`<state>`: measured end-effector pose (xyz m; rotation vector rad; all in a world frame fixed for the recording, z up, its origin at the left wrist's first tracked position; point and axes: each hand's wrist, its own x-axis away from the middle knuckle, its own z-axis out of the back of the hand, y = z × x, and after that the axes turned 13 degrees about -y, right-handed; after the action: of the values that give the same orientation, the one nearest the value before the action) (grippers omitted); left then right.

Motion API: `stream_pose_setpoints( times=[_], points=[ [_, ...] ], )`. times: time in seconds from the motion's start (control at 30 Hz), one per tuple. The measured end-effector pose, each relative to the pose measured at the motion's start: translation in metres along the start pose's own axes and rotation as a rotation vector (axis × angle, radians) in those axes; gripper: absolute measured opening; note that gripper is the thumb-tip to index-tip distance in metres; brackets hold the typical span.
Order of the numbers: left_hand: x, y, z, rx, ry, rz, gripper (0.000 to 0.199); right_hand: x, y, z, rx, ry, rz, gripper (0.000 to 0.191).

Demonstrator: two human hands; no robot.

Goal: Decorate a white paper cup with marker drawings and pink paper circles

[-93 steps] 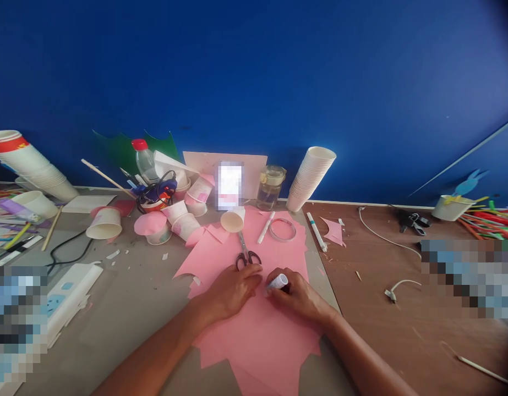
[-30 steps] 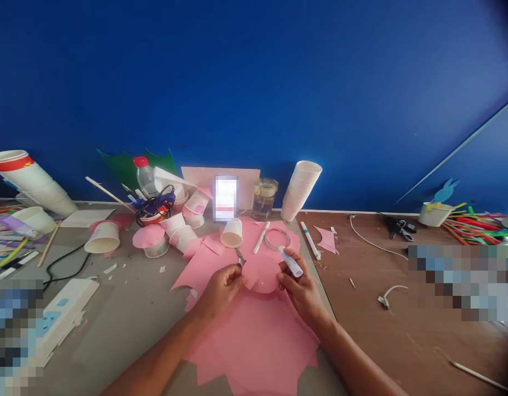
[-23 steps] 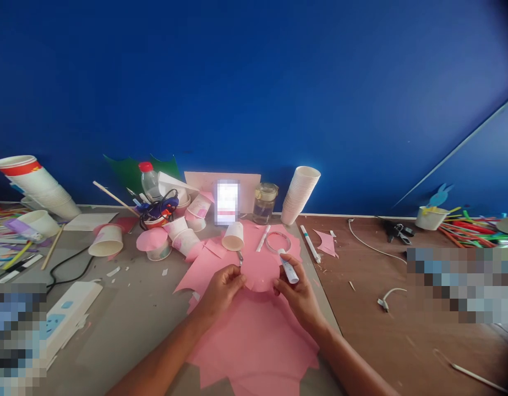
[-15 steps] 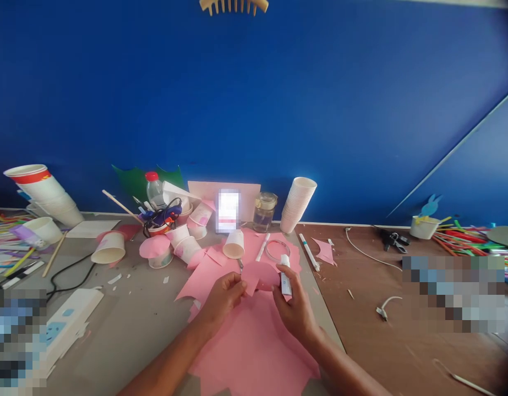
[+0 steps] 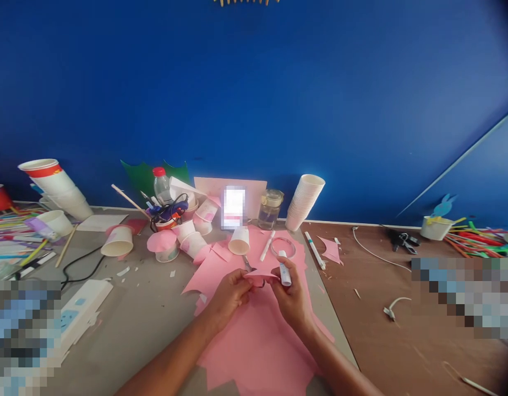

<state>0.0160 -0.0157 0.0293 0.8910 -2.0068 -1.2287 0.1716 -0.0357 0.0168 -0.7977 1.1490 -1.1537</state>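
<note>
As the two hands work above a big pink paper sheet (image 5: 254,346), the left hand (image 5: 231,294) has its grip clenched on a folded pink paper disc (image 5: 260,278), pinching it between thumb and fingers! The right hand (image 5: 290,297) comes in tight against the other side of that disc, its grip closed around a white glue stick (image 5: 284,273) standing nearly upright. Just beyond the disc, the blades of a pair of scissors (image 5: 248,264) poke out over the pink paper, a paper cup (image 5: 239,241) lies tipped on its side further up, and a pale ring (image 5: 283,247) sits nearby, all on the bench (image 5: 134,313).
</note>
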Motion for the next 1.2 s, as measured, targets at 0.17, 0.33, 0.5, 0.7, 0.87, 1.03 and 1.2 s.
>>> stream_pose_setpoints(
  times=[0.17,0.33,0.5,0.7,0.87,1.03,1.2],
  points=[
    [0.0,0.0,0.0,-0.012,0.011,0.017,0.019,-0.001,-0.006,0.0,-0.12,-0.012,-0.109,0.034],
    [-0.001,-0.006,0.003,-0.035,0.026,0.021,0.02,0.0,-0.01,0.0,-0.208,-0.023,-0.169,0.035],
    [-0.001,-0.009,0.006,-0.028,0.034,0.014,0.024,0.002,-0.011,-0.002,-0.392,-0.065,-0.188,0.037],
    [-0.001,-0.005,0.004,0.062,0.02,0.033,0.028,-0.001,-0.016,-0.001,-0.54,-0.08,-0.216,0.037],
    [-0.001,-0.003,0.003,0.044,0.034,0.034,0.026,0.0,-0.014,0.001,-0.483,-0.104,-0.203,0.04],
    [0.0,-0.002,0.0,0.036,0.085,0.024,0.023,0.004,-0.008,-0.003,-0.336,-0.134,-0.13,0.057],
    [0.002,-0.003,-0.007,-0.007,0.05,0.016,0.024,0.006,-0.005,-0.01,-0.215,-0.078,-0.097,0.056]
  ],
)
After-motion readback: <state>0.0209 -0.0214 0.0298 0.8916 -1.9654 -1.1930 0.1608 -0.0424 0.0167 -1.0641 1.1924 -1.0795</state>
